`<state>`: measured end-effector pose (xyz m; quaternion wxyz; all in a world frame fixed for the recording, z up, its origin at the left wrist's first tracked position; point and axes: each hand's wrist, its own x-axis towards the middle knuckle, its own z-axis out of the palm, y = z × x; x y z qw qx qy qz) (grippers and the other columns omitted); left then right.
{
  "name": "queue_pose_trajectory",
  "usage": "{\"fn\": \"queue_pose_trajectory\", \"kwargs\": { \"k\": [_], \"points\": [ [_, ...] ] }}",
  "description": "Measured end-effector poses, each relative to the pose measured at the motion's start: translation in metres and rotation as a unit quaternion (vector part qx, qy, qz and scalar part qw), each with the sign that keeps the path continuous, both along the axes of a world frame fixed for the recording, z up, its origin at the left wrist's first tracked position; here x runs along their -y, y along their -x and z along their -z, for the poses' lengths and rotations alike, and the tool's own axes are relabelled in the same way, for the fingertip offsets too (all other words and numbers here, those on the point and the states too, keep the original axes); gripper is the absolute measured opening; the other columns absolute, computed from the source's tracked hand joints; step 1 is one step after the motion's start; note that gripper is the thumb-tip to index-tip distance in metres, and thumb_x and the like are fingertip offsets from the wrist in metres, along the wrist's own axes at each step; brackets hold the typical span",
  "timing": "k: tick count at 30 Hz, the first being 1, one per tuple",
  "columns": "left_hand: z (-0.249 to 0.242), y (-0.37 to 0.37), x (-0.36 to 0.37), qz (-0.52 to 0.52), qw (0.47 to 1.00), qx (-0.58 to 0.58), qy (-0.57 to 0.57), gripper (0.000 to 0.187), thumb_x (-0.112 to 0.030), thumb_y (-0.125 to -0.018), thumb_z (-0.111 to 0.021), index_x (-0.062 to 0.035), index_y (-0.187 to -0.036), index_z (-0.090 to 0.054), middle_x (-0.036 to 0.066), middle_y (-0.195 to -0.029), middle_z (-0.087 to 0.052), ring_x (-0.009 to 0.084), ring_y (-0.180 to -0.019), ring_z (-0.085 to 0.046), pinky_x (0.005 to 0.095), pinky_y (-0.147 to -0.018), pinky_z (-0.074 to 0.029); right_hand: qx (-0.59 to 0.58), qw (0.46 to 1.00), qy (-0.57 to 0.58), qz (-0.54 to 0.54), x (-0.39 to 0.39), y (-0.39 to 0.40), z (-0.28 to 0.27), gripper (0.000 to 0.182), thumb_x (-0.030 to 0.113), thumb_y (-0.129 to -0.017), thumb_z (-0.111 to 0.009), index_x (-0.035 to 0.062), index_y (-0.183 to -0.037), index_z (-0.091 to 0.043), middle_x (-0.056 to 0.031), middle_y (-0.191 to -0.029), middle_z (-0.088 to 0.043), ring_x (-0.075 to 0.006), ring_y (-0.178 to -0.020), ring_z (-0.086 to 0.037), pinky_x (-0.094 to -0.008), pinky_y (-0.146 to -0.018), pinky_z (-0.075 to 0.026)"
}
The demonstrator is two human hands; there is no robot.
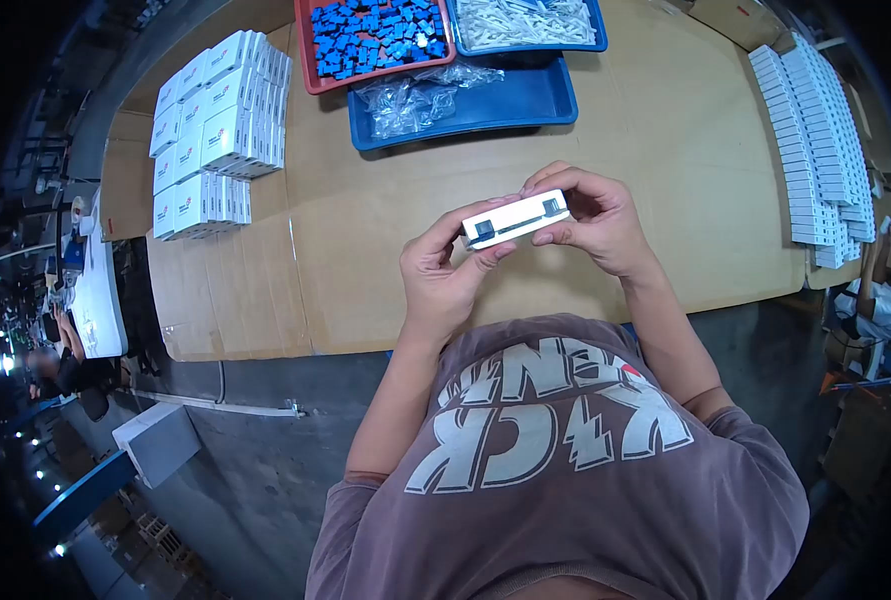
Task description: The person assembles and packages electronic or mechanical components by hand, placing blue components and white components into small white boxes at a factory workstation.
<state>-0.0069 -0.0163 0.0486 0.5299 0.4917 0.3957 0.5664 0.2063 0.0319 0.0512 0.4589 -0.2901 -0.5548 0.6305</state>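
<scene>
A small white box [515, 220] with dark printed squares and a dark line along its facing side is held up between my two hands, above the cardboard-covered table. My left hand [448, 262] pinches its left end, thumb below and fingers behind. At the right end, my right hand [597, 215] grips it the same way, with the thumb under the lower edge. The box tilts slightly, its right end higher. What lies on its far side is hidden.
White boxes [205, 130] stand stacked at the left, more white boxes [810, 150] at the right. Behind are a red tray [307, 60] of blue pieces, a blue tray [599, 30] of white pieces and another blue tray [515, 105] with clear plastic. Other people sit at both sides.
</scene>
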Motion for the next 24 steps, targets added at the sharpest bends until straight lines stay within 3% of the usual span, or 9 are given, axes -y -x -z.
{"fn": "queue_pose_trajectory", "kwargs": {
  "k": [12, 21, 24],
  "points": [
    [0.0032, 0.0015, -0.0003, 0.014, 1.000, 0.021, -0.002, 0.038, 0.000, -0.088, -0.080, 0.0017, -0.125, -0.070, 0.014, -0.124, -0.074, 0.0196, -0.117, -0.068, 0.0335, -0.103, -0.052, 0.029, 0.999, -0.034, 0.031, 0.0024, 0.0022, 0.0001, 0.041, -0.001, -0.072, -0.090, 0.0002, -0.110, -0.073, -0.0121, -0.110, -0.072, -0.0216, -0.106, -0.067, -0.0354, -0.095, -0.051],
    [0.0048, 0.0032, -0.0016, 0.019, 1.000, 0.013, 0.010, 0.038, -0.002, -0.088, -0.080, 0.0014, -0.124, -0.070, 0.014, -0.126, -0.073, 0.0207, -0.118, -0.067, 0.0354, -0.106, -0.050, 0.042, 0.995, -0.081, 0.037, 0.0004, 0.0033, 0.0036, 0.030, -0.001, -0.080, -0.085, 0.0008, -0.108, -0.074, -0.0102, -0.110, -0.073, -0.0193, -0.102, -0.069, -0.0334, -0.093, -0.055],
    [-0.0032, -0.0043, -0.0059, -0.010, 1.000, 0.027, 0.004, 0.038, -0.004, -0.088, -0.081, 0.0012, -0.124, -0.070, 0.013, -0.127, -0.072, 0.0196, -0.118, -0.067, 0.0342, -0.104, -0.051, 0.024, 0.997, -0.049, 0.049, 0.0017, 0.0070, 0.0035, 0.032, -0.002, -0.083, -0.083, -0.0008, -0.113, -0.071, -0.0094, -0.112, -0.071, -0.0190, -0.104, -0.068, -0.0333, -0.095, -0.055]
  ]
}}
